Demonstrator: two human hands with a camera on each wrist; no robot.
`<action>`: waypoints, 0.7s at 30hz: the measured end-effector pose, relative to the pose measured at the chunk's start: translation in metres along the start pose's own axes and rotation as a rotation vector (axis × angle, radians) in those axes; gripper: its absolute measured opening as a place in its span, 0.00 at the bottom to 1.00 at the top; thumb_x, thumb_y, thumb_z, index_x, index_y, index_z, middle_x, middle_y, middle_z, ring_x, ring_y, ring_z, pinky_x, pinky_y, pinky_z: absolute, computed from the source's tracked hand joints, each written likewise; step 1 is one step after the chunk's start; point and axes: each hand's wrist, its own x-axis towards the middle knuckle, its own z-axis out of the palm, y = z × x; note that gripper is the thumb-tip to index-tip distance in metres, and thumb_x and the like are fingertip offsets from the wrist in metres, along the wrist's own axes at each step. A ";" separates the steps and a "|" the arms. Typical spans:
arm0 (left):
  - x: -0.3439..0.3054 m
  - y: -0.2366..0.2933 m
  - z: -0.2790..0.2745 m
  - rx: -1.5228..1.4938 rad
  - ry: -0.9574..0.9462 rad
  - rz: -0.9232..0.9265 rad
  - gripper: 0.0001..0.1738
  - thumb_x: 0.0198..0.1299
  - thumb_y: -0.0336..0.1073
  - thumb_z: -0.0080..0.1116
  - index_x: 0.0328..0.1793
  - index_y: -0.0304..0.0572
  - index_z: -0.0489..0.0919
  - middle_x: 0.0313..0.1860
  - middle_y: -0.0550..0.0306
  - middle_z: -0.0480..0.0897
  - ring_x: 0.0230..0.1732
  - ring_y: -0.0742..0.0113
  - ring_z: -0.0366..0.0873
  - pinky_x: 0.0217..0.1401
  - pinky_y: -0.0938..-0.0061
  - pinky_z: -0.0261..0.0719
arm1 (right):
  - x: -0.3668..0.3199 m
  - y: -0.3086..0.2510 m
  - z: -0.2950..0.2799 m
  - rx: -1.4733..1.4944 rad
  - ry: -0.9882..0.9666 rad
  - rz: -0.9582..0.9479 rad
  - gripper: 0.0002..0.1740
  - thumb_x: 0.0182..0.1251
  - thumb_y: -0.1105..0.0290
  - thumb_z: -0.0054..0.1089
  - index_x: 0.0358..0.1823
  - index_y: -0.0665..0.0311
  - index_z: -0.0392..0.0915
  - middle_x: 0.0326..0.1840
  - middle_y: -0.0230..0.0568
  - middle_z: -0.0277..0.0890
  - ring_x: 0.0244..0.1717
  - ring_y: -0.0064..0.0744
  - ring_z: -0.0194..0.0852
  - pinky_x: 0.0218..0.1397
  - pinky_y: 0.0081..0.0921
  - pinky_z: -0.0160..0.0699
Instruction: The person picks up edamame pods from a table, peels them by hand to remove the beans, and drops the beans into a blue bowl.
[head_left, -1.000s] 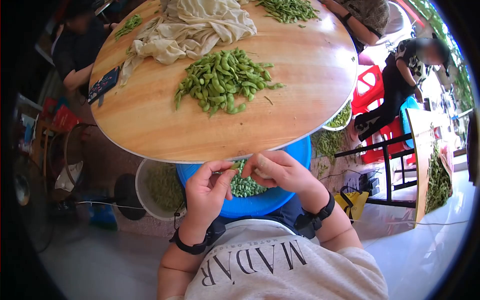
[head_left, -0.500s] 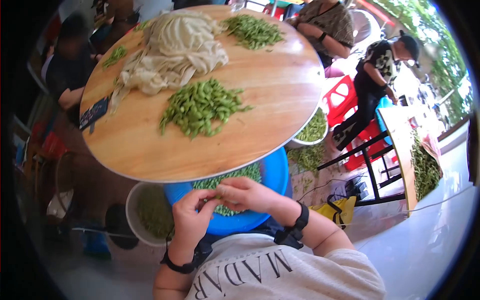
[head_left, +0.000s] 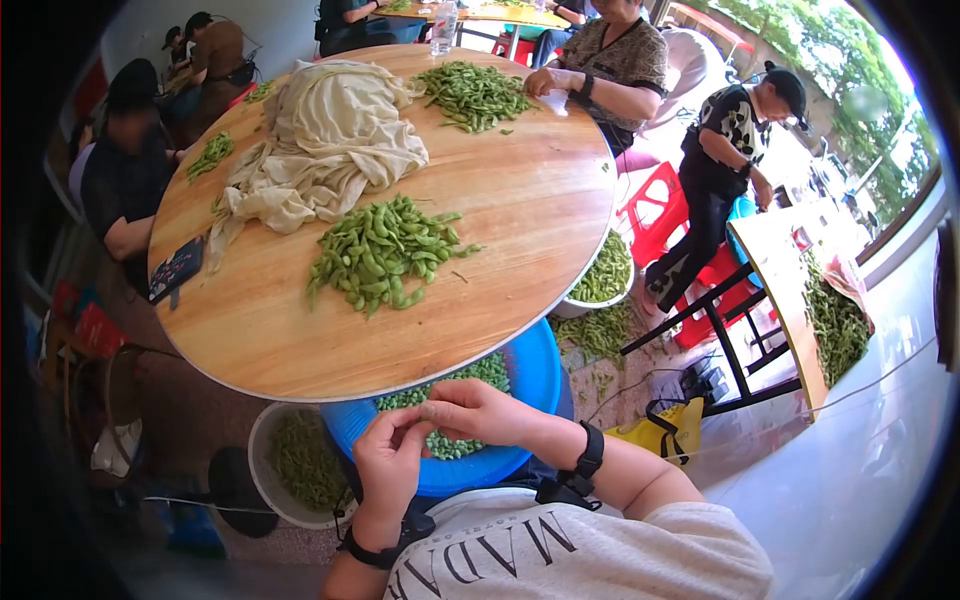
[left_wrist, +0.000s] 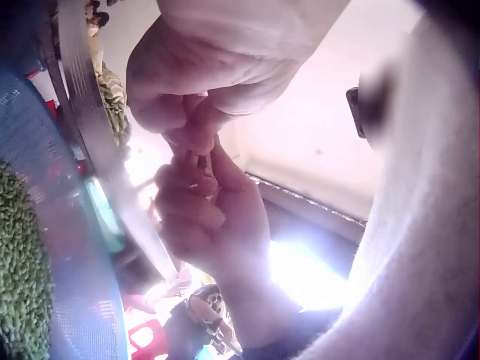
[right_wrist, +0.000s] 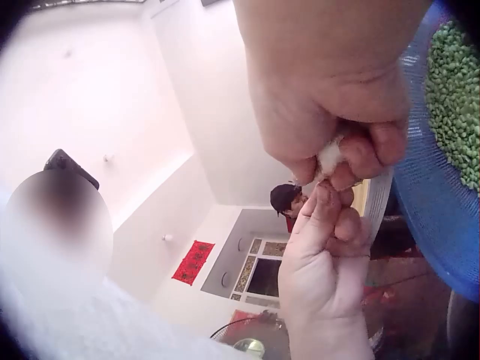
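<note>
My left hand and right hand meet at the fingertips over the blue basin, which holds shelled green beans. Both hands have curled fingers, with thumbs against forefingers. They pinch a small green edamame pod, now hidden between the fingertips. In the right wrist view a whitish patch shows among the fingers of the right hand, right above the left fingertips. A heap of unshelled edamame pods lies on the round wooden table beyond the hands.
Crumpled beige cloth and another pod heap lie further across the table. A pale bucket stands left of the basin, a white tub of pods to its right. People sit or stand around. A yellow bag lies at right.
The head view has tilted up, so the table sits lower and more of the room shows. The hands came together from slightly apart; the pod seen in the left fingers is now covered.
</note>
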 end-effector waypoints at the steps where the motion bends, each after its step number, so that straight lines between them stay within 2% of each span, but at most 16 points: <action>1: 0.000 0.000 0.001 -0.020 0.005 0.002 0.04 0.52 0.23 0.59 0.35 0.32 0.78 0.24 0.61 0.77 0.20 0.79 0.73 0.20 0.85 0.71 | 0.000 0.001 0.000 -0.011 0.003 -0.019 0.16 0.69 0.58 0.46 0.34 0.65 0.72 0.20 0.23 0.60 0.21 0.11 0.55 0.22 0.12 0.55; 4: -0.002 -0.002 0.004 0.030 0.052 0.047 0.04 0.54 0.22 0.57 0.36 0.33 0.77 0.24 0.60 0.78 0.20 0.79 0.71 0.20 0.85 0.69 | 0.001 -0.001 0.001 -0.013 0.020 0.011 0.16 0.70 0.59 0.45 0.37 0.66 0.73 0.20 0.23 0.60 0.21 0.12 0.55 0.22 0.11 0.57; 7: -0.002 -0.005 0.006 0.017 0.055 0.044 0.04 0.54 0.22 0.57 0.36 0.32 0.77 0.24 0.61 0.78 0.20 0.79 0.71 0.21 0.85 0.68 | 0.001 -0.004 -0.002 0.025 -0.019 0.022 0.17 0.69 0.59 0.46 0.35 0.67 0.73 0.20 0.26 0.64 0.21 0.14 0.58 0.23 0.14 0.60; 10: -0.002 -0.005 0.007 0.004 0.042 0.036 0.03 0.54 0.23 0.57 0.36 0.32 0.77 0.23 0.61 0.78 0.19 0.79 0.71 0.21 0.85 0.68 | 0.000 -0.002 -0.005 -0.083 -0.005 0.034 0.17 0.69 0.59 0.45 0.35 0.68 0.74 0.20 0.28 0.65 0.21 0.15 0.59 0.23 0.16 0.61; 13: -0.003 -0.004 0.006 0.072 0.021 0.027 0.03 0.54 0.22 0.57 0.35 0.32 0.78 0.23 0.60 0.77 0.19 0.79 0.72 0.19 0.85 0.68 | -0.001 0.000 -0.004 -0.185 0.019 -0.078 0.17 0.69 0.60 0.45 0.35 0.69 0.74 0.19 0.31 0.67 0.21 0.17 0.62 0.24 0.18 0.63; 14: -0.003 -0.004 0.007 0.068 0.024 0.021 0.02 0.54 0.23 0.56 0.34 0.32 0.78 0.23 0.60 0.77 0.19 0.79 0.71 0.19 0.85 0.67 | -0.001 0.001 -0.005 -0.235 0.025 -0.099 0.17 0.68 0.61 0.46 0.34 0.70 0.73 0.21 0.35 0.70 0.23 0.20 0.65 0.26 0.21 0.67; 16: -0.004 -0.006 0.010 0.062 0.032 0.012 0.03 0.56 0.25 0.56 0.33 0.32 0.77 0.22 0.60 0.77 0.18 0.79 0.69 0.19 0.84 0.65 | -0.003 0.001 -0.003 -0.257 0.060 -0.145 0.17 0.68 0.61 0.46 0.33 0.69 0.72 0.20 0.33 0.68 0.23 0.19 0.63 0.25 0.21 0.65; 17: -0.004 -0.009 0.011 -0.026 -0.003 -0.060 0.03 0.57 0.26 0.56 0.33 0.32 0.77 0.21 0.60 0.77 0.17 0.79 0.68 0.18 0.84 0.64 | -0.005 0.002 -0.003 -0.268 0.073 -0.167 0.17 0.69 0.61 0.46 0.32 0.69 0.72 0.20 0.32 0.67 0.22 0.18 0.61 0.25 0.20 0.64; 21: 0.000 -0.013 0.006 -0.374 -0.078 -0.308 0.06 0.58 0.29 0.54 0.32 0.33 0.77 0.22 0.55 0.78 0.14 0.77 0.66 0.16 0.83 0.60 | -0.012 0.003 -0.007 -0.343 0.035 -0.258 0.16 0.66 0.63 0.47 0.28 0.70 0.70 0.23 0.46 0.75 0.24 0.34 0.73 0.30 0.29 0.70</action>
